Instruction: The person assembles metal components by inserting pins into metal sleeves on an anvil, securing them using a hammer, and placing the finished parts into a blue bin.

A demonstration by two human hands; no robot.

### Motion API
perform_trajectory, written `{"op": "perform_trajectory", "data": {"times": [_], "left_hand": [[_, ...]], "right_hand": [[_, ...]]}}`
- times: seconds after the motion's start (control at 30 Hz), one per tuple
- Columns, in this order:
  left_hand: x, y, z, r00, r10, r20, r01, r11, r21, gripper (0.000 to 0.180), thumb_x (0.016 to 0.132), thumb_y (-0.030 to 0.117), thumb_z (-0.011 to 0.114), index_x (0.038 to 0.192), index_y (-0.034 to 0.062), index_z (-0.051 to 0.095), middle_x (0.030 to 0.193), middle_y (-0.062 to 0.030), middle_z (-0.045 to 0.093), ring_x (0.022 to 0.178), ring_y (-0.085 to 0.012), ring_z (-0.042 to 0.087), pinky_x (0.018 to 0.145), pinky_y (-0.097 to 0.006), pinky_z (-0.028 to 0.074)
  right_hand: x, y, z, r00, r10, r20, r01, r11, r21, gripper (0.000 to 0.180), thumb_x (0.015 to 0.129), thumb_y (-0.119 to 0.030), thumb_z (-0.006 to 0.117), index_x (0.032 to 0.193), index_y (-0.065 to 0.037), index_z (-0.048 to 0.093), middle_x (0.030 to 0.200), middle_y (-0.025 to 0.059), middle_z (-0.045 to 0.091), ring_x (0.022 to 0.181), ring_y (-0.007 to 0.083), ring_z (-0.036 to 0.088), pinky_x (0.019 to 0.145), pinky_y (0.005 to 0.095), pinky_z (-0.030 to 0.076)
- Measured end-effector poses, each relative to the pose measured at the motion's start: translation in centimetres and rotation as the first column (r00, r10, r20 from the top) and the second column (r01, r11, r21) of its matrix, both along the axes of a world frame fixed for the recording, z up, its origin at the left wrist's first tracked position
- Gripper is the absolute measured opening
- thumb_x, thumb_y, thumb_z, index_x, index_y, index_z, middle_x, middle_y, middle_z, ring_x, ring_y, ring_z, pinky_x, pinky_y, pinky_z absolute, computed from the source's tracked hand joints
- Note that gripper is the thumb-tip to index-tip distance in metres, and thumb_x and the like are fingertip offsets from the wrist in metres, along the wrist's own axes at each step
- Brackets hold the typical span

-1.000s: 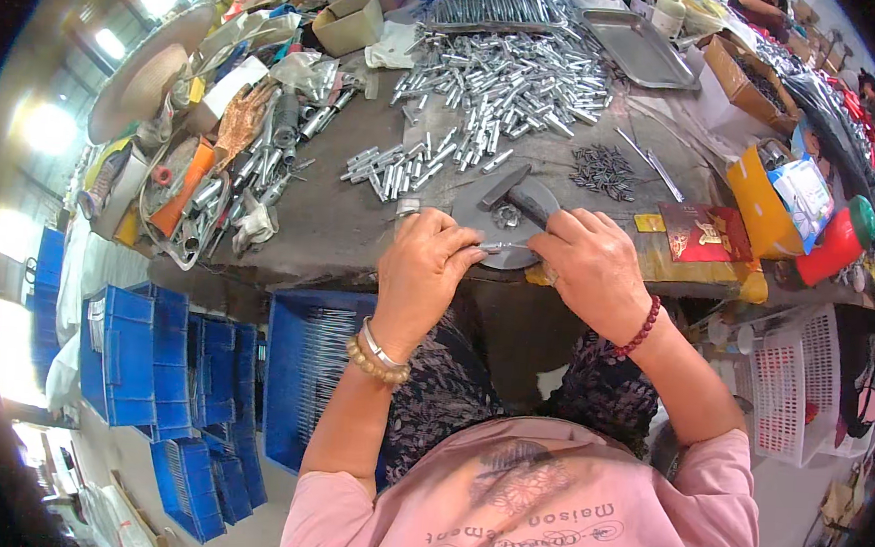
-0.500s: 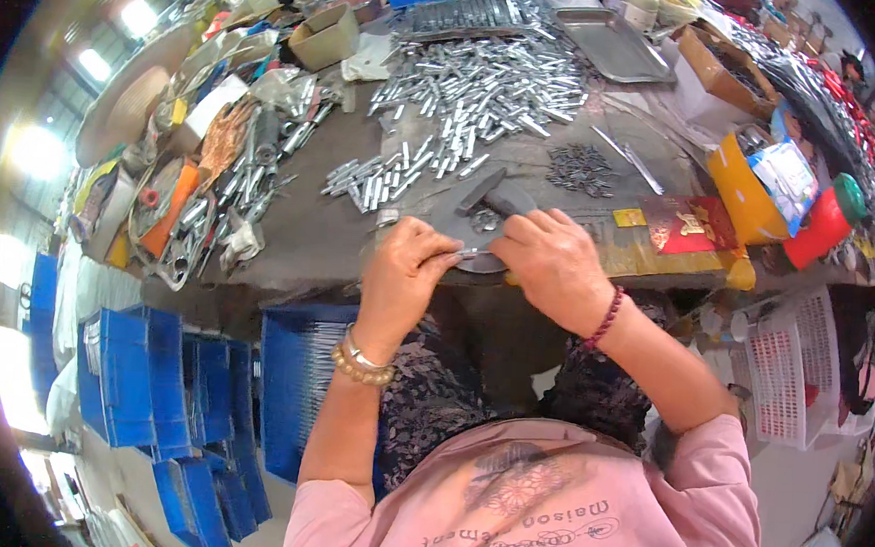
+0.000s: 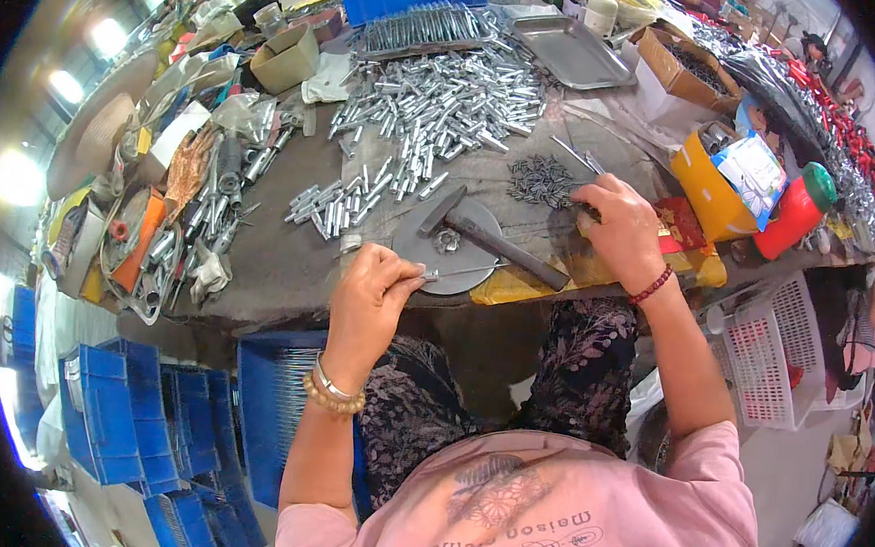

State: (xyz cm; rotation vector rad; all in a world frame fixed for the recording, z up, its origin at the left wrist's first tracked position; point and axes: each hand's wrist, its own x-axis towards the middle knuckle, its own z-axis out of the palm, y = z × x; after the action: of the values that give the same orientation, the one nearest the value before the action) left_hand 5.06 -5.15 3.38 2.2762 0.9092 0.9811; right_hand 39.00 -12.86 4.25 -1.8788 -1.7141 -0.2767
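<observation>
Across the bench, the left hand pinches a rod pointing rightward; dark pins lie just left of the nearer, half-curled right hand, contents unclear.

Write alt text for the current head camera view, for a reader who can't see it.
A person's left hand holds a thin metal rod over a round grey plate, while the right hand is at the edge of a pile of small dark pieces. A hammer lies across the plate, and a heap of silver cylinders spreads farther back on the workbench.
</observation>
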Motion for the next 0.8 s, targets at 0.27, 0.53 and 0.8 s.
{"op": "perform_trajectory", "data": {"times": [0.27, 0.53, 0.8], "left_hand": [[-1.4, -0.8, 0.2, 0.999, 0.043, -0.003, -0.044, 0.999, -0.014, 0.008, 0.091, 0.010, 0.079, 0.099, 0.0075, 0.077, 0.096, -0.0079, 0.064, 0.086, -0.0279, 0.067, 0.077, -0.041, 0.054], [-0.8, -1.0, -0.2, 0.998, 0.037, -0.041, -0.036, 0.999, 0.026, 0.011, 0.091, 0.011, 0.080, 0.102, 0.0074, 0.078, 0.096, -0.0088, 0.064, 0.088, -0.0273, 0.067, 0.078, -0.038, 0.054], [-0.3, -0.1, 0.1, 0.999, 0.040, -0.037, -0.039, 0.999, 0.023, 0.010, 0.092, 0.010, 0.078, 0.102, 0.0080, 0.078, 0.096, -0.0082, 0.065, 0.088, -0.0268, 0.068, 0.078, -0.037, 0.055]], "right_hand": [[-1.5, 1.7, 0.5, 0.971, 0.076, 0.228, -0.047, 0.991, -0.128, 0.016, 0.079, -0.012, 0.080, 0.095, -0.010, 0.074, 0.103, 0.0086, 0.065, 0.107, 0.0315, 0.066, 0.093, 0.0457, 0.055], [-6.4, 0.1, 3.1, 0.944, 0.263, -0.200, -0.275, 0.961, -0.035, 0.016, 0.085, -0.007, 0.074, 0.100, -0.006, 0.070, 0.100, 0.0119, 0.063, 0.103, 0.0363, 0.065, 0.088, 0.0469, 0.053], [-11.7, 2.4, 2.0, 0.828, 0.511, -0.232, -0.525, 0.851, 0.004, 0.021, 0.082, -0.001, 0.064, 0.101, -0.006, 0.071, 0.099, 0.0130, 0.062, 0.099, 0.0385, 0.062, 0.087, 0.0482, 0.050]]}}
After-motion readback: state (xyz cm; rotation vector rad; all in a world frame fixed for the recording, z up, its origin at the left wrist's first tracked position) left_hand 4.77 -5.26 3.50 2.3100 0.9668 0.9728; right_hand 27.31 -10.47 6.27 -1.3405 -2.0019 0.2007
